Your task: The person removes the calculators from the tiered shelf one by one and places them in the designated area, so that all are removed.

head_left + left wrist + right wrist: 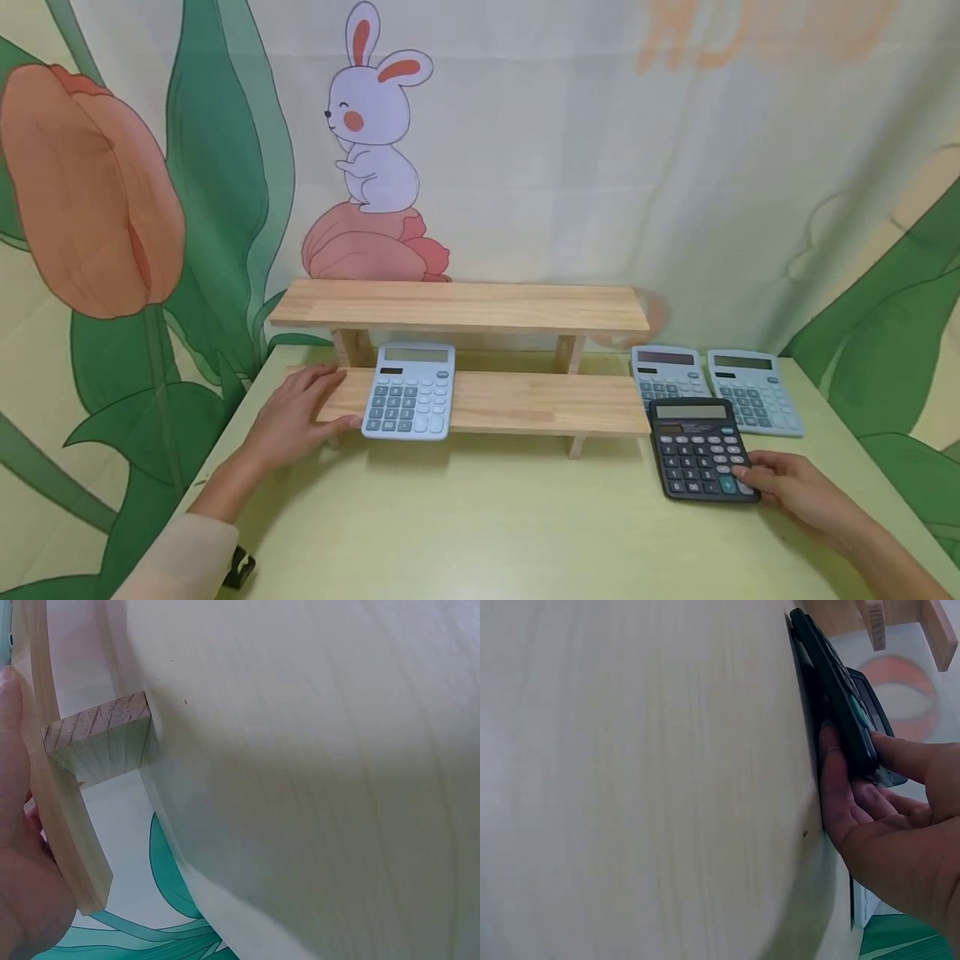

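Observation:
My right hand (798, 492) pinches a black calculator (701, 454) at its lower right corner, thumb on the keys and fingers underneath. In the right wrist view the black calculator (844, 697) is tilted just over the table. On the lower step of a wooden two-tier shelf (547, 400), at the left, a light blue calculator (408, 392) leans back with its keys facing me. My left hand (296, 417) rests at the left end of that step, fingers spread and relaxed, thumb tip at the calculator's lower left edge. The left wrist view shows this hand (30, 877) along the board.
Two more light blue calculators (667, 371) (753, 392) lie at the back right of the pale green table (510, 525), one partly covered by the black one. A small black object (240, 568) sits by the left sleeve. A printed curtain (525, 167) hangs behind.

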